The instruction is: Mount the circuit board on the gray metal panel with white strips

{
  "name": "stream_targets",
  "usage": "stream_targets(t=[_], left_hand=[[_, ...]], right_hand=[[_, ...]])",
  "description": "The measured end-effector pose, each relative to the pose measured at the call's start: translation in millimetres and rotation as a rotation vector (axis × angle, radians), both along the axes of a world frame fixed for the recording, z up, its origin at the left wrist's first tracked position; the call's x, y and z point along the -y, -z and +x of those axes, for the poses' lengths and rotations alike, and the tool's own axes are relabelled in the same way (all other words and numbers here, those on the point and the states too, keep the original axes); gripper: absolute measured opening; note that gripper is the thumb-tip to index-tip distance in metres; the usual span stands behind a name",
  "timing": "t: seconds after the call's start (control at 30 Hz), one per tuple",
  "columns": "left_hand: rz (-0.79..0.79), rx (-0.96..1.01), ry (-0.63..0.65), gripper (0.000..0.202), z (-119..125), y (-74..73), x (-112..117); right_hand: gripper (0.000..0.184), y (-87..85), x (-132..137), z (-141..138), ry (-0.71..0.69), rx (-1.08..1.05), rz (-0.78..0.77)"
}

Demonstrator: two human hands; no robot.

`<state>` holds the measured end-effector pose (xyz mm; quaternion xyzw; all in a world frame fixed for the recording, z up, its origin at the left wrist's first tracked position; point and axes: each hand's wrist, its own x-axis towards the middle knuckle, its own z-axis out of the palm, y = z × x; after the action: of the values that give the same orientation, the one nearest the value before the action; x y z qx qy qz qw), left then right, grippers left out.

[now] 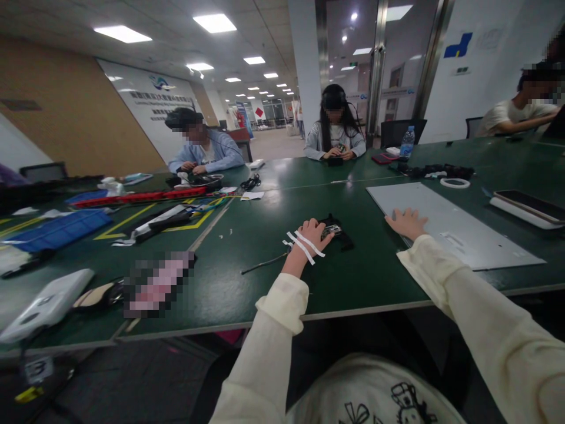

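My left hand (311,235) rests on the green table (247,282), its fingers curled over a small black device (335,231) with a shiny metal part. White strips of tape cross the back of that hand. My right hand (406,222) lies flat with fingers spread on the near left corner of a grey metal sheet (454,221). A thin dark rod (263,263) lies on the table just left of my left wrist.
Three other people sit at the far side of the table, two busy with small objects. Blue trays (57,231), a red bar (141,197), cables and a white device (46,303) fill the left. A tape roll (454,182), bottle (406,142) and flat tablet (527,205) lie on the right.
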<state>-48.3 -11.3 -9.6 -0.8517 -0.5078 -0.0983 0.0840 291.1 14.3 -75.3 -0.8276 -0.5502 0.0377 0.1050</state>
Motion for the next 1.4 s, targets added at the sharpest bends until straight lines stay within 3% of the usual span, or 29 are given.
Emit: stream_targets(t=[0.37,0.6,0.97,1.23,1.4], left_hand=[[-0.018,-0.070,0.036,0.051,-3,1.5,-11],[-0.046,-0.072,0.027,0.048,-2,-2.3,-13],[0.065,-0.020,0.039,0.052,-9,-13.4,-15],[0.085,0.104,0.037,0.051,-8,-44.3,0],[0.135,0.142,0.128,0.050,-1,-47.1,2]], right_hand=[[0.063,-4.1,1,-11,-0.067,0.023,-0.010],[0.062,-7.2,4,-31,-0.107,0.051,0.003],[0.065,-16.3,23,-76,-0.294,0.092,-0.007],[0.060,-32.3,64,-134,-0.580,0.139,0.075],[0.063,-41.8,99,-161,-0.877,0.091,0.132]])
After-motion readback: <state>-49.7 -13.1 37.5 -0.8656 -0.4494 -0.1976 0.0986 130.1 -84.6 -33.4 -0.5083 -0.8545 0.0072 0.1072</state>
